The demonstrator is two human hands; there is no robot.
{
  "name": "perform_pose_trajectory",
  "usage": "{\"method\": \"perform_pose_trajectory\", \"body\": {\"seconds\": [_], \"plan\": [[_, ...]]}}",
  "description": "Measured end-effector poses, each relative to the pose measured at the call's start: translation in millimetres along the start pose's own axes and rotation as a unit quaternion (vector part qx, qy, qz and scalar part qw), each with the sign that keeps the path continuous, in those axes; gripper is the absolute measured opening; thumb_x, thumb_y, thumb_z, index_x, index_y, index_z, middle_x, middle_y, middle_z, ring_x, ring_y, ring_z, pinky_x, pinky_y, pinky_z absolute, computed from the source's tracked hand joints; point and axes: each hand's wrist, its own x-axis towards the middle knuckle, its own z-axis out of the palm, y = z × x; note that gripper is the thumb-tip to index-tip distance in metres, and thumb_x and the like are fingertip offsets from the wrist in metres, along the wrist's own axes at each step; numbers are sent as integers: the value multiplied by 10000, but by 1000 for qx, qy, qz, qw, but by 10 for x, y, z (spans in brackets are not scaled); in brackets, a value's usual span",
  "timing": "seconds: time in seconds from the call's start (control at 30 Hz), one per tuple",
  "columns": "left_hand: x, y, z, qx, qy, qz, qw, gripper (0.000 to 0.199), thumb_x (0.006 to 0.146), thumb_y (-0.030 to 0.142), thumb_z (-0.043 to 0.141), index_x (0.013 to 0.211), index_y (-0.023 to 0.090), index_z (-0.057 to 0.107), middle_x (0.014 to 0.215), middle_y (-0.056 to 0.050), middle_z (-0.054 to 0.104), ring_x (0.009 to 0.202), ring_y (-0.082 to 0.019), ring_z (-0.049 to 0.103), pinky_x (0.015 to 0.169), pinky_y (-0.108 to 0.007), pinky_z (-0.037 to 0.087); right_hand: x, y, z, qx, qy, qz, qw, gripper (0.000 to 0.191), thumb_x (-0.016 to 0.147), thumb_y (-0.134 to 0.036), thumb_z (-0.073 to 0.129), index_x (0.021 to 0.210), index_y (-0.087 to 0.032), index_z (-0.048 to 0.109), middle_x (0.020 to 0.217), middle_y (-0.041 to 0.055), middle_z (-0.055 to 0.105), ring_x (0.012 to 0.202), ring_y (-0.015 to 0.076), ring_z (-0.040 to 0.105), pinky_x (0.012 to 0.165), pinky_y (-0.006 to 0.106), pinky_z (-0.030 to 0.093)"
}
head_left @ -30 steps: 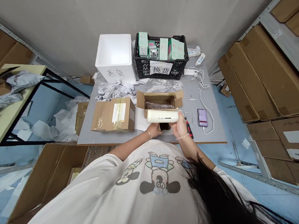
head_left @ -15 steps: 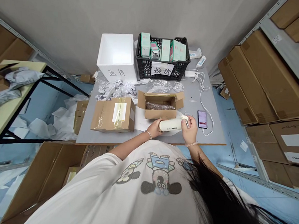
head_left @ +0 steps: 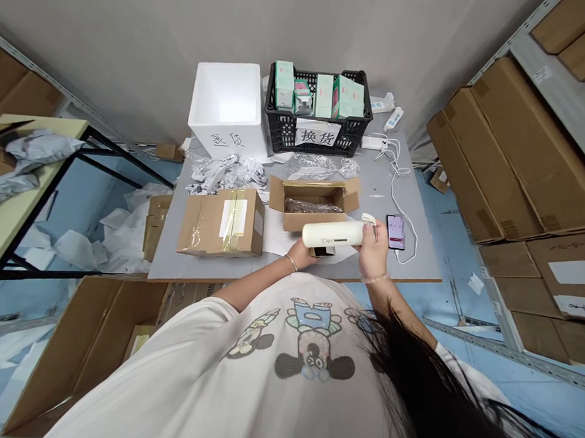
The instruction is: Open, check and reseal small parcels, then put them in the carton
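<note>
Gripping the apparently unboxed bottle [head_left: 332, 234] in curled fingers of the right hand [head_left: 374, 256], with opened box [head_left: 325, 251] against left hand [head_left: 303, 254] of indiscernible finger state, and parcel [head_left: 200, 223] still taped.

Both forearms [head_left: 259, 284] extend forward, left hand [head_left: 301, 254] partly hidden, right hand [head_left: 374, 249] curled closed.

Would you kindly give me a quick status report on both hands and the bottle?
Right hand gripping cream bottle by one end. Left hand at small box, partly hidden below bottle. Open carton just beyond.
</note>
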Motion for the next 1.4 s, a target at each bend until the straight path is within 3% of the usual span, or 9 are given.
{"method": "perform_pose_trajectory", "body": {"seconds": [0.1, 0.2, 0.37, 0.47, 0.57, 0.9, 1.03, 1.23, 1.4], "plan": [[-16, -4, 10, 53, -6, -27, 998, 701, 604, 333, 856, 1229, 180, 578, 1260, -127, 627, 1215, -357, 547, 1036, -509, 446, 21, 140, 164, 161, -41, 204, 965, 386, 871, -569, 483, 1109, -274, 553, 1066, 20, 677, 905, 185, 648, 807, 431, 555], [-26, -9, 9, 71, -18, -37, 997, 625, 632, 328, 836, 1188, 175, 597, 1210, -129, 651, 1169, -356, 580, 1014, -500, 465, -31, 316, 375, 220, -40, 278, 934, 359, 884, -562, 454, 1108, -299, 551, 1078, 1, 684, 897, 181, 656, 805, 444, 549], [-32, -79, 30, 74, -23, -26, 997, 611, 636, 291, 818, 1192, 185, 590, 1214, -122, 651, 1155, -347, 590, 996, -515, 476, -121, 447, 493, 136, -16, 141, 981, 365, 887, -530, 459, 1141, -275, 519, 1069, 28, 667, 909, 171, 649, 779, 364, 548], [-20, -143, 69, 64, -31, -43, 997, 541, 665, 326, 803, 1160, 201, 624, 1233, -115, 652, 1195, -344, 571, 1051, -540, 428, -170, 416, 361, 13, -22, 10, 1000, 394, 905, -528, 430, 1144, -225, 509, 1061, 75, 647, 914, 182, 633, 788, 355, 538], [-3, -193, 100, 29, -30, -33, 999, 509, 658, 309, 809, 1135, 227, 651, 1241, -75, 662, 1235, -309, 552, 1111, -549, 364, -189, 380, 181, -91, -24, -96, 991, 392, 880, -502, 504, 1120, -192, 513, 1057, 101, 626, 936, 192, 618, 831, 348, 517], [-22, -123, -7, -56, 8, 16, 998, 767, 572, 369, 875, 1251, 184, 569, 1216, -106, 659, 1133, -280, 616, 1005, -478, 485, -61, 411, -109, -165, 14, -131, 977, 369, 829, -400, 580, 1110, -165, 537, 980, 78, 627, 849, 185, 607, 785, 340, 509], [-7, -37, -67, -11, 8, 28, 1000, 823, 545, 383, 884, 1264, 194, 531, 1230, -120, 623, 1134, -301, 597, 980, -502, 488, -93, 303, -188, -225, -19, -184, 957, 415, 766, -355, 645, 1130, -175, 560, 971, 81, 626, 852, 202, 609, 780, 357, 522], [-21, 19, -77, 13, -1, 41, 999, 768, 587, 308, 853, 1261, 178, 510, 1238, -118, 601, 1136, -300, 580, 974, -448, 478, -169, 55, -129, -361, -103, -289, 881, 442, 762, -377, 669, 1155, -195, 580, 998, 103, 633, 919, 257, 599, 849, 417, 513], [-22, 33, -95, 15, -8, 31, 999, 742, 609, 312, 837, 1264, 200, 509, 1240, -107, 604, 1130, -297, 583, 964, -437, 477, -189, -67, 23, -413, -109, -286, 858, 422, 814, -429, 621, 1167, -200, 577, 974, 104, 633, 911, 271, 595, 826, 409, 501]]}}
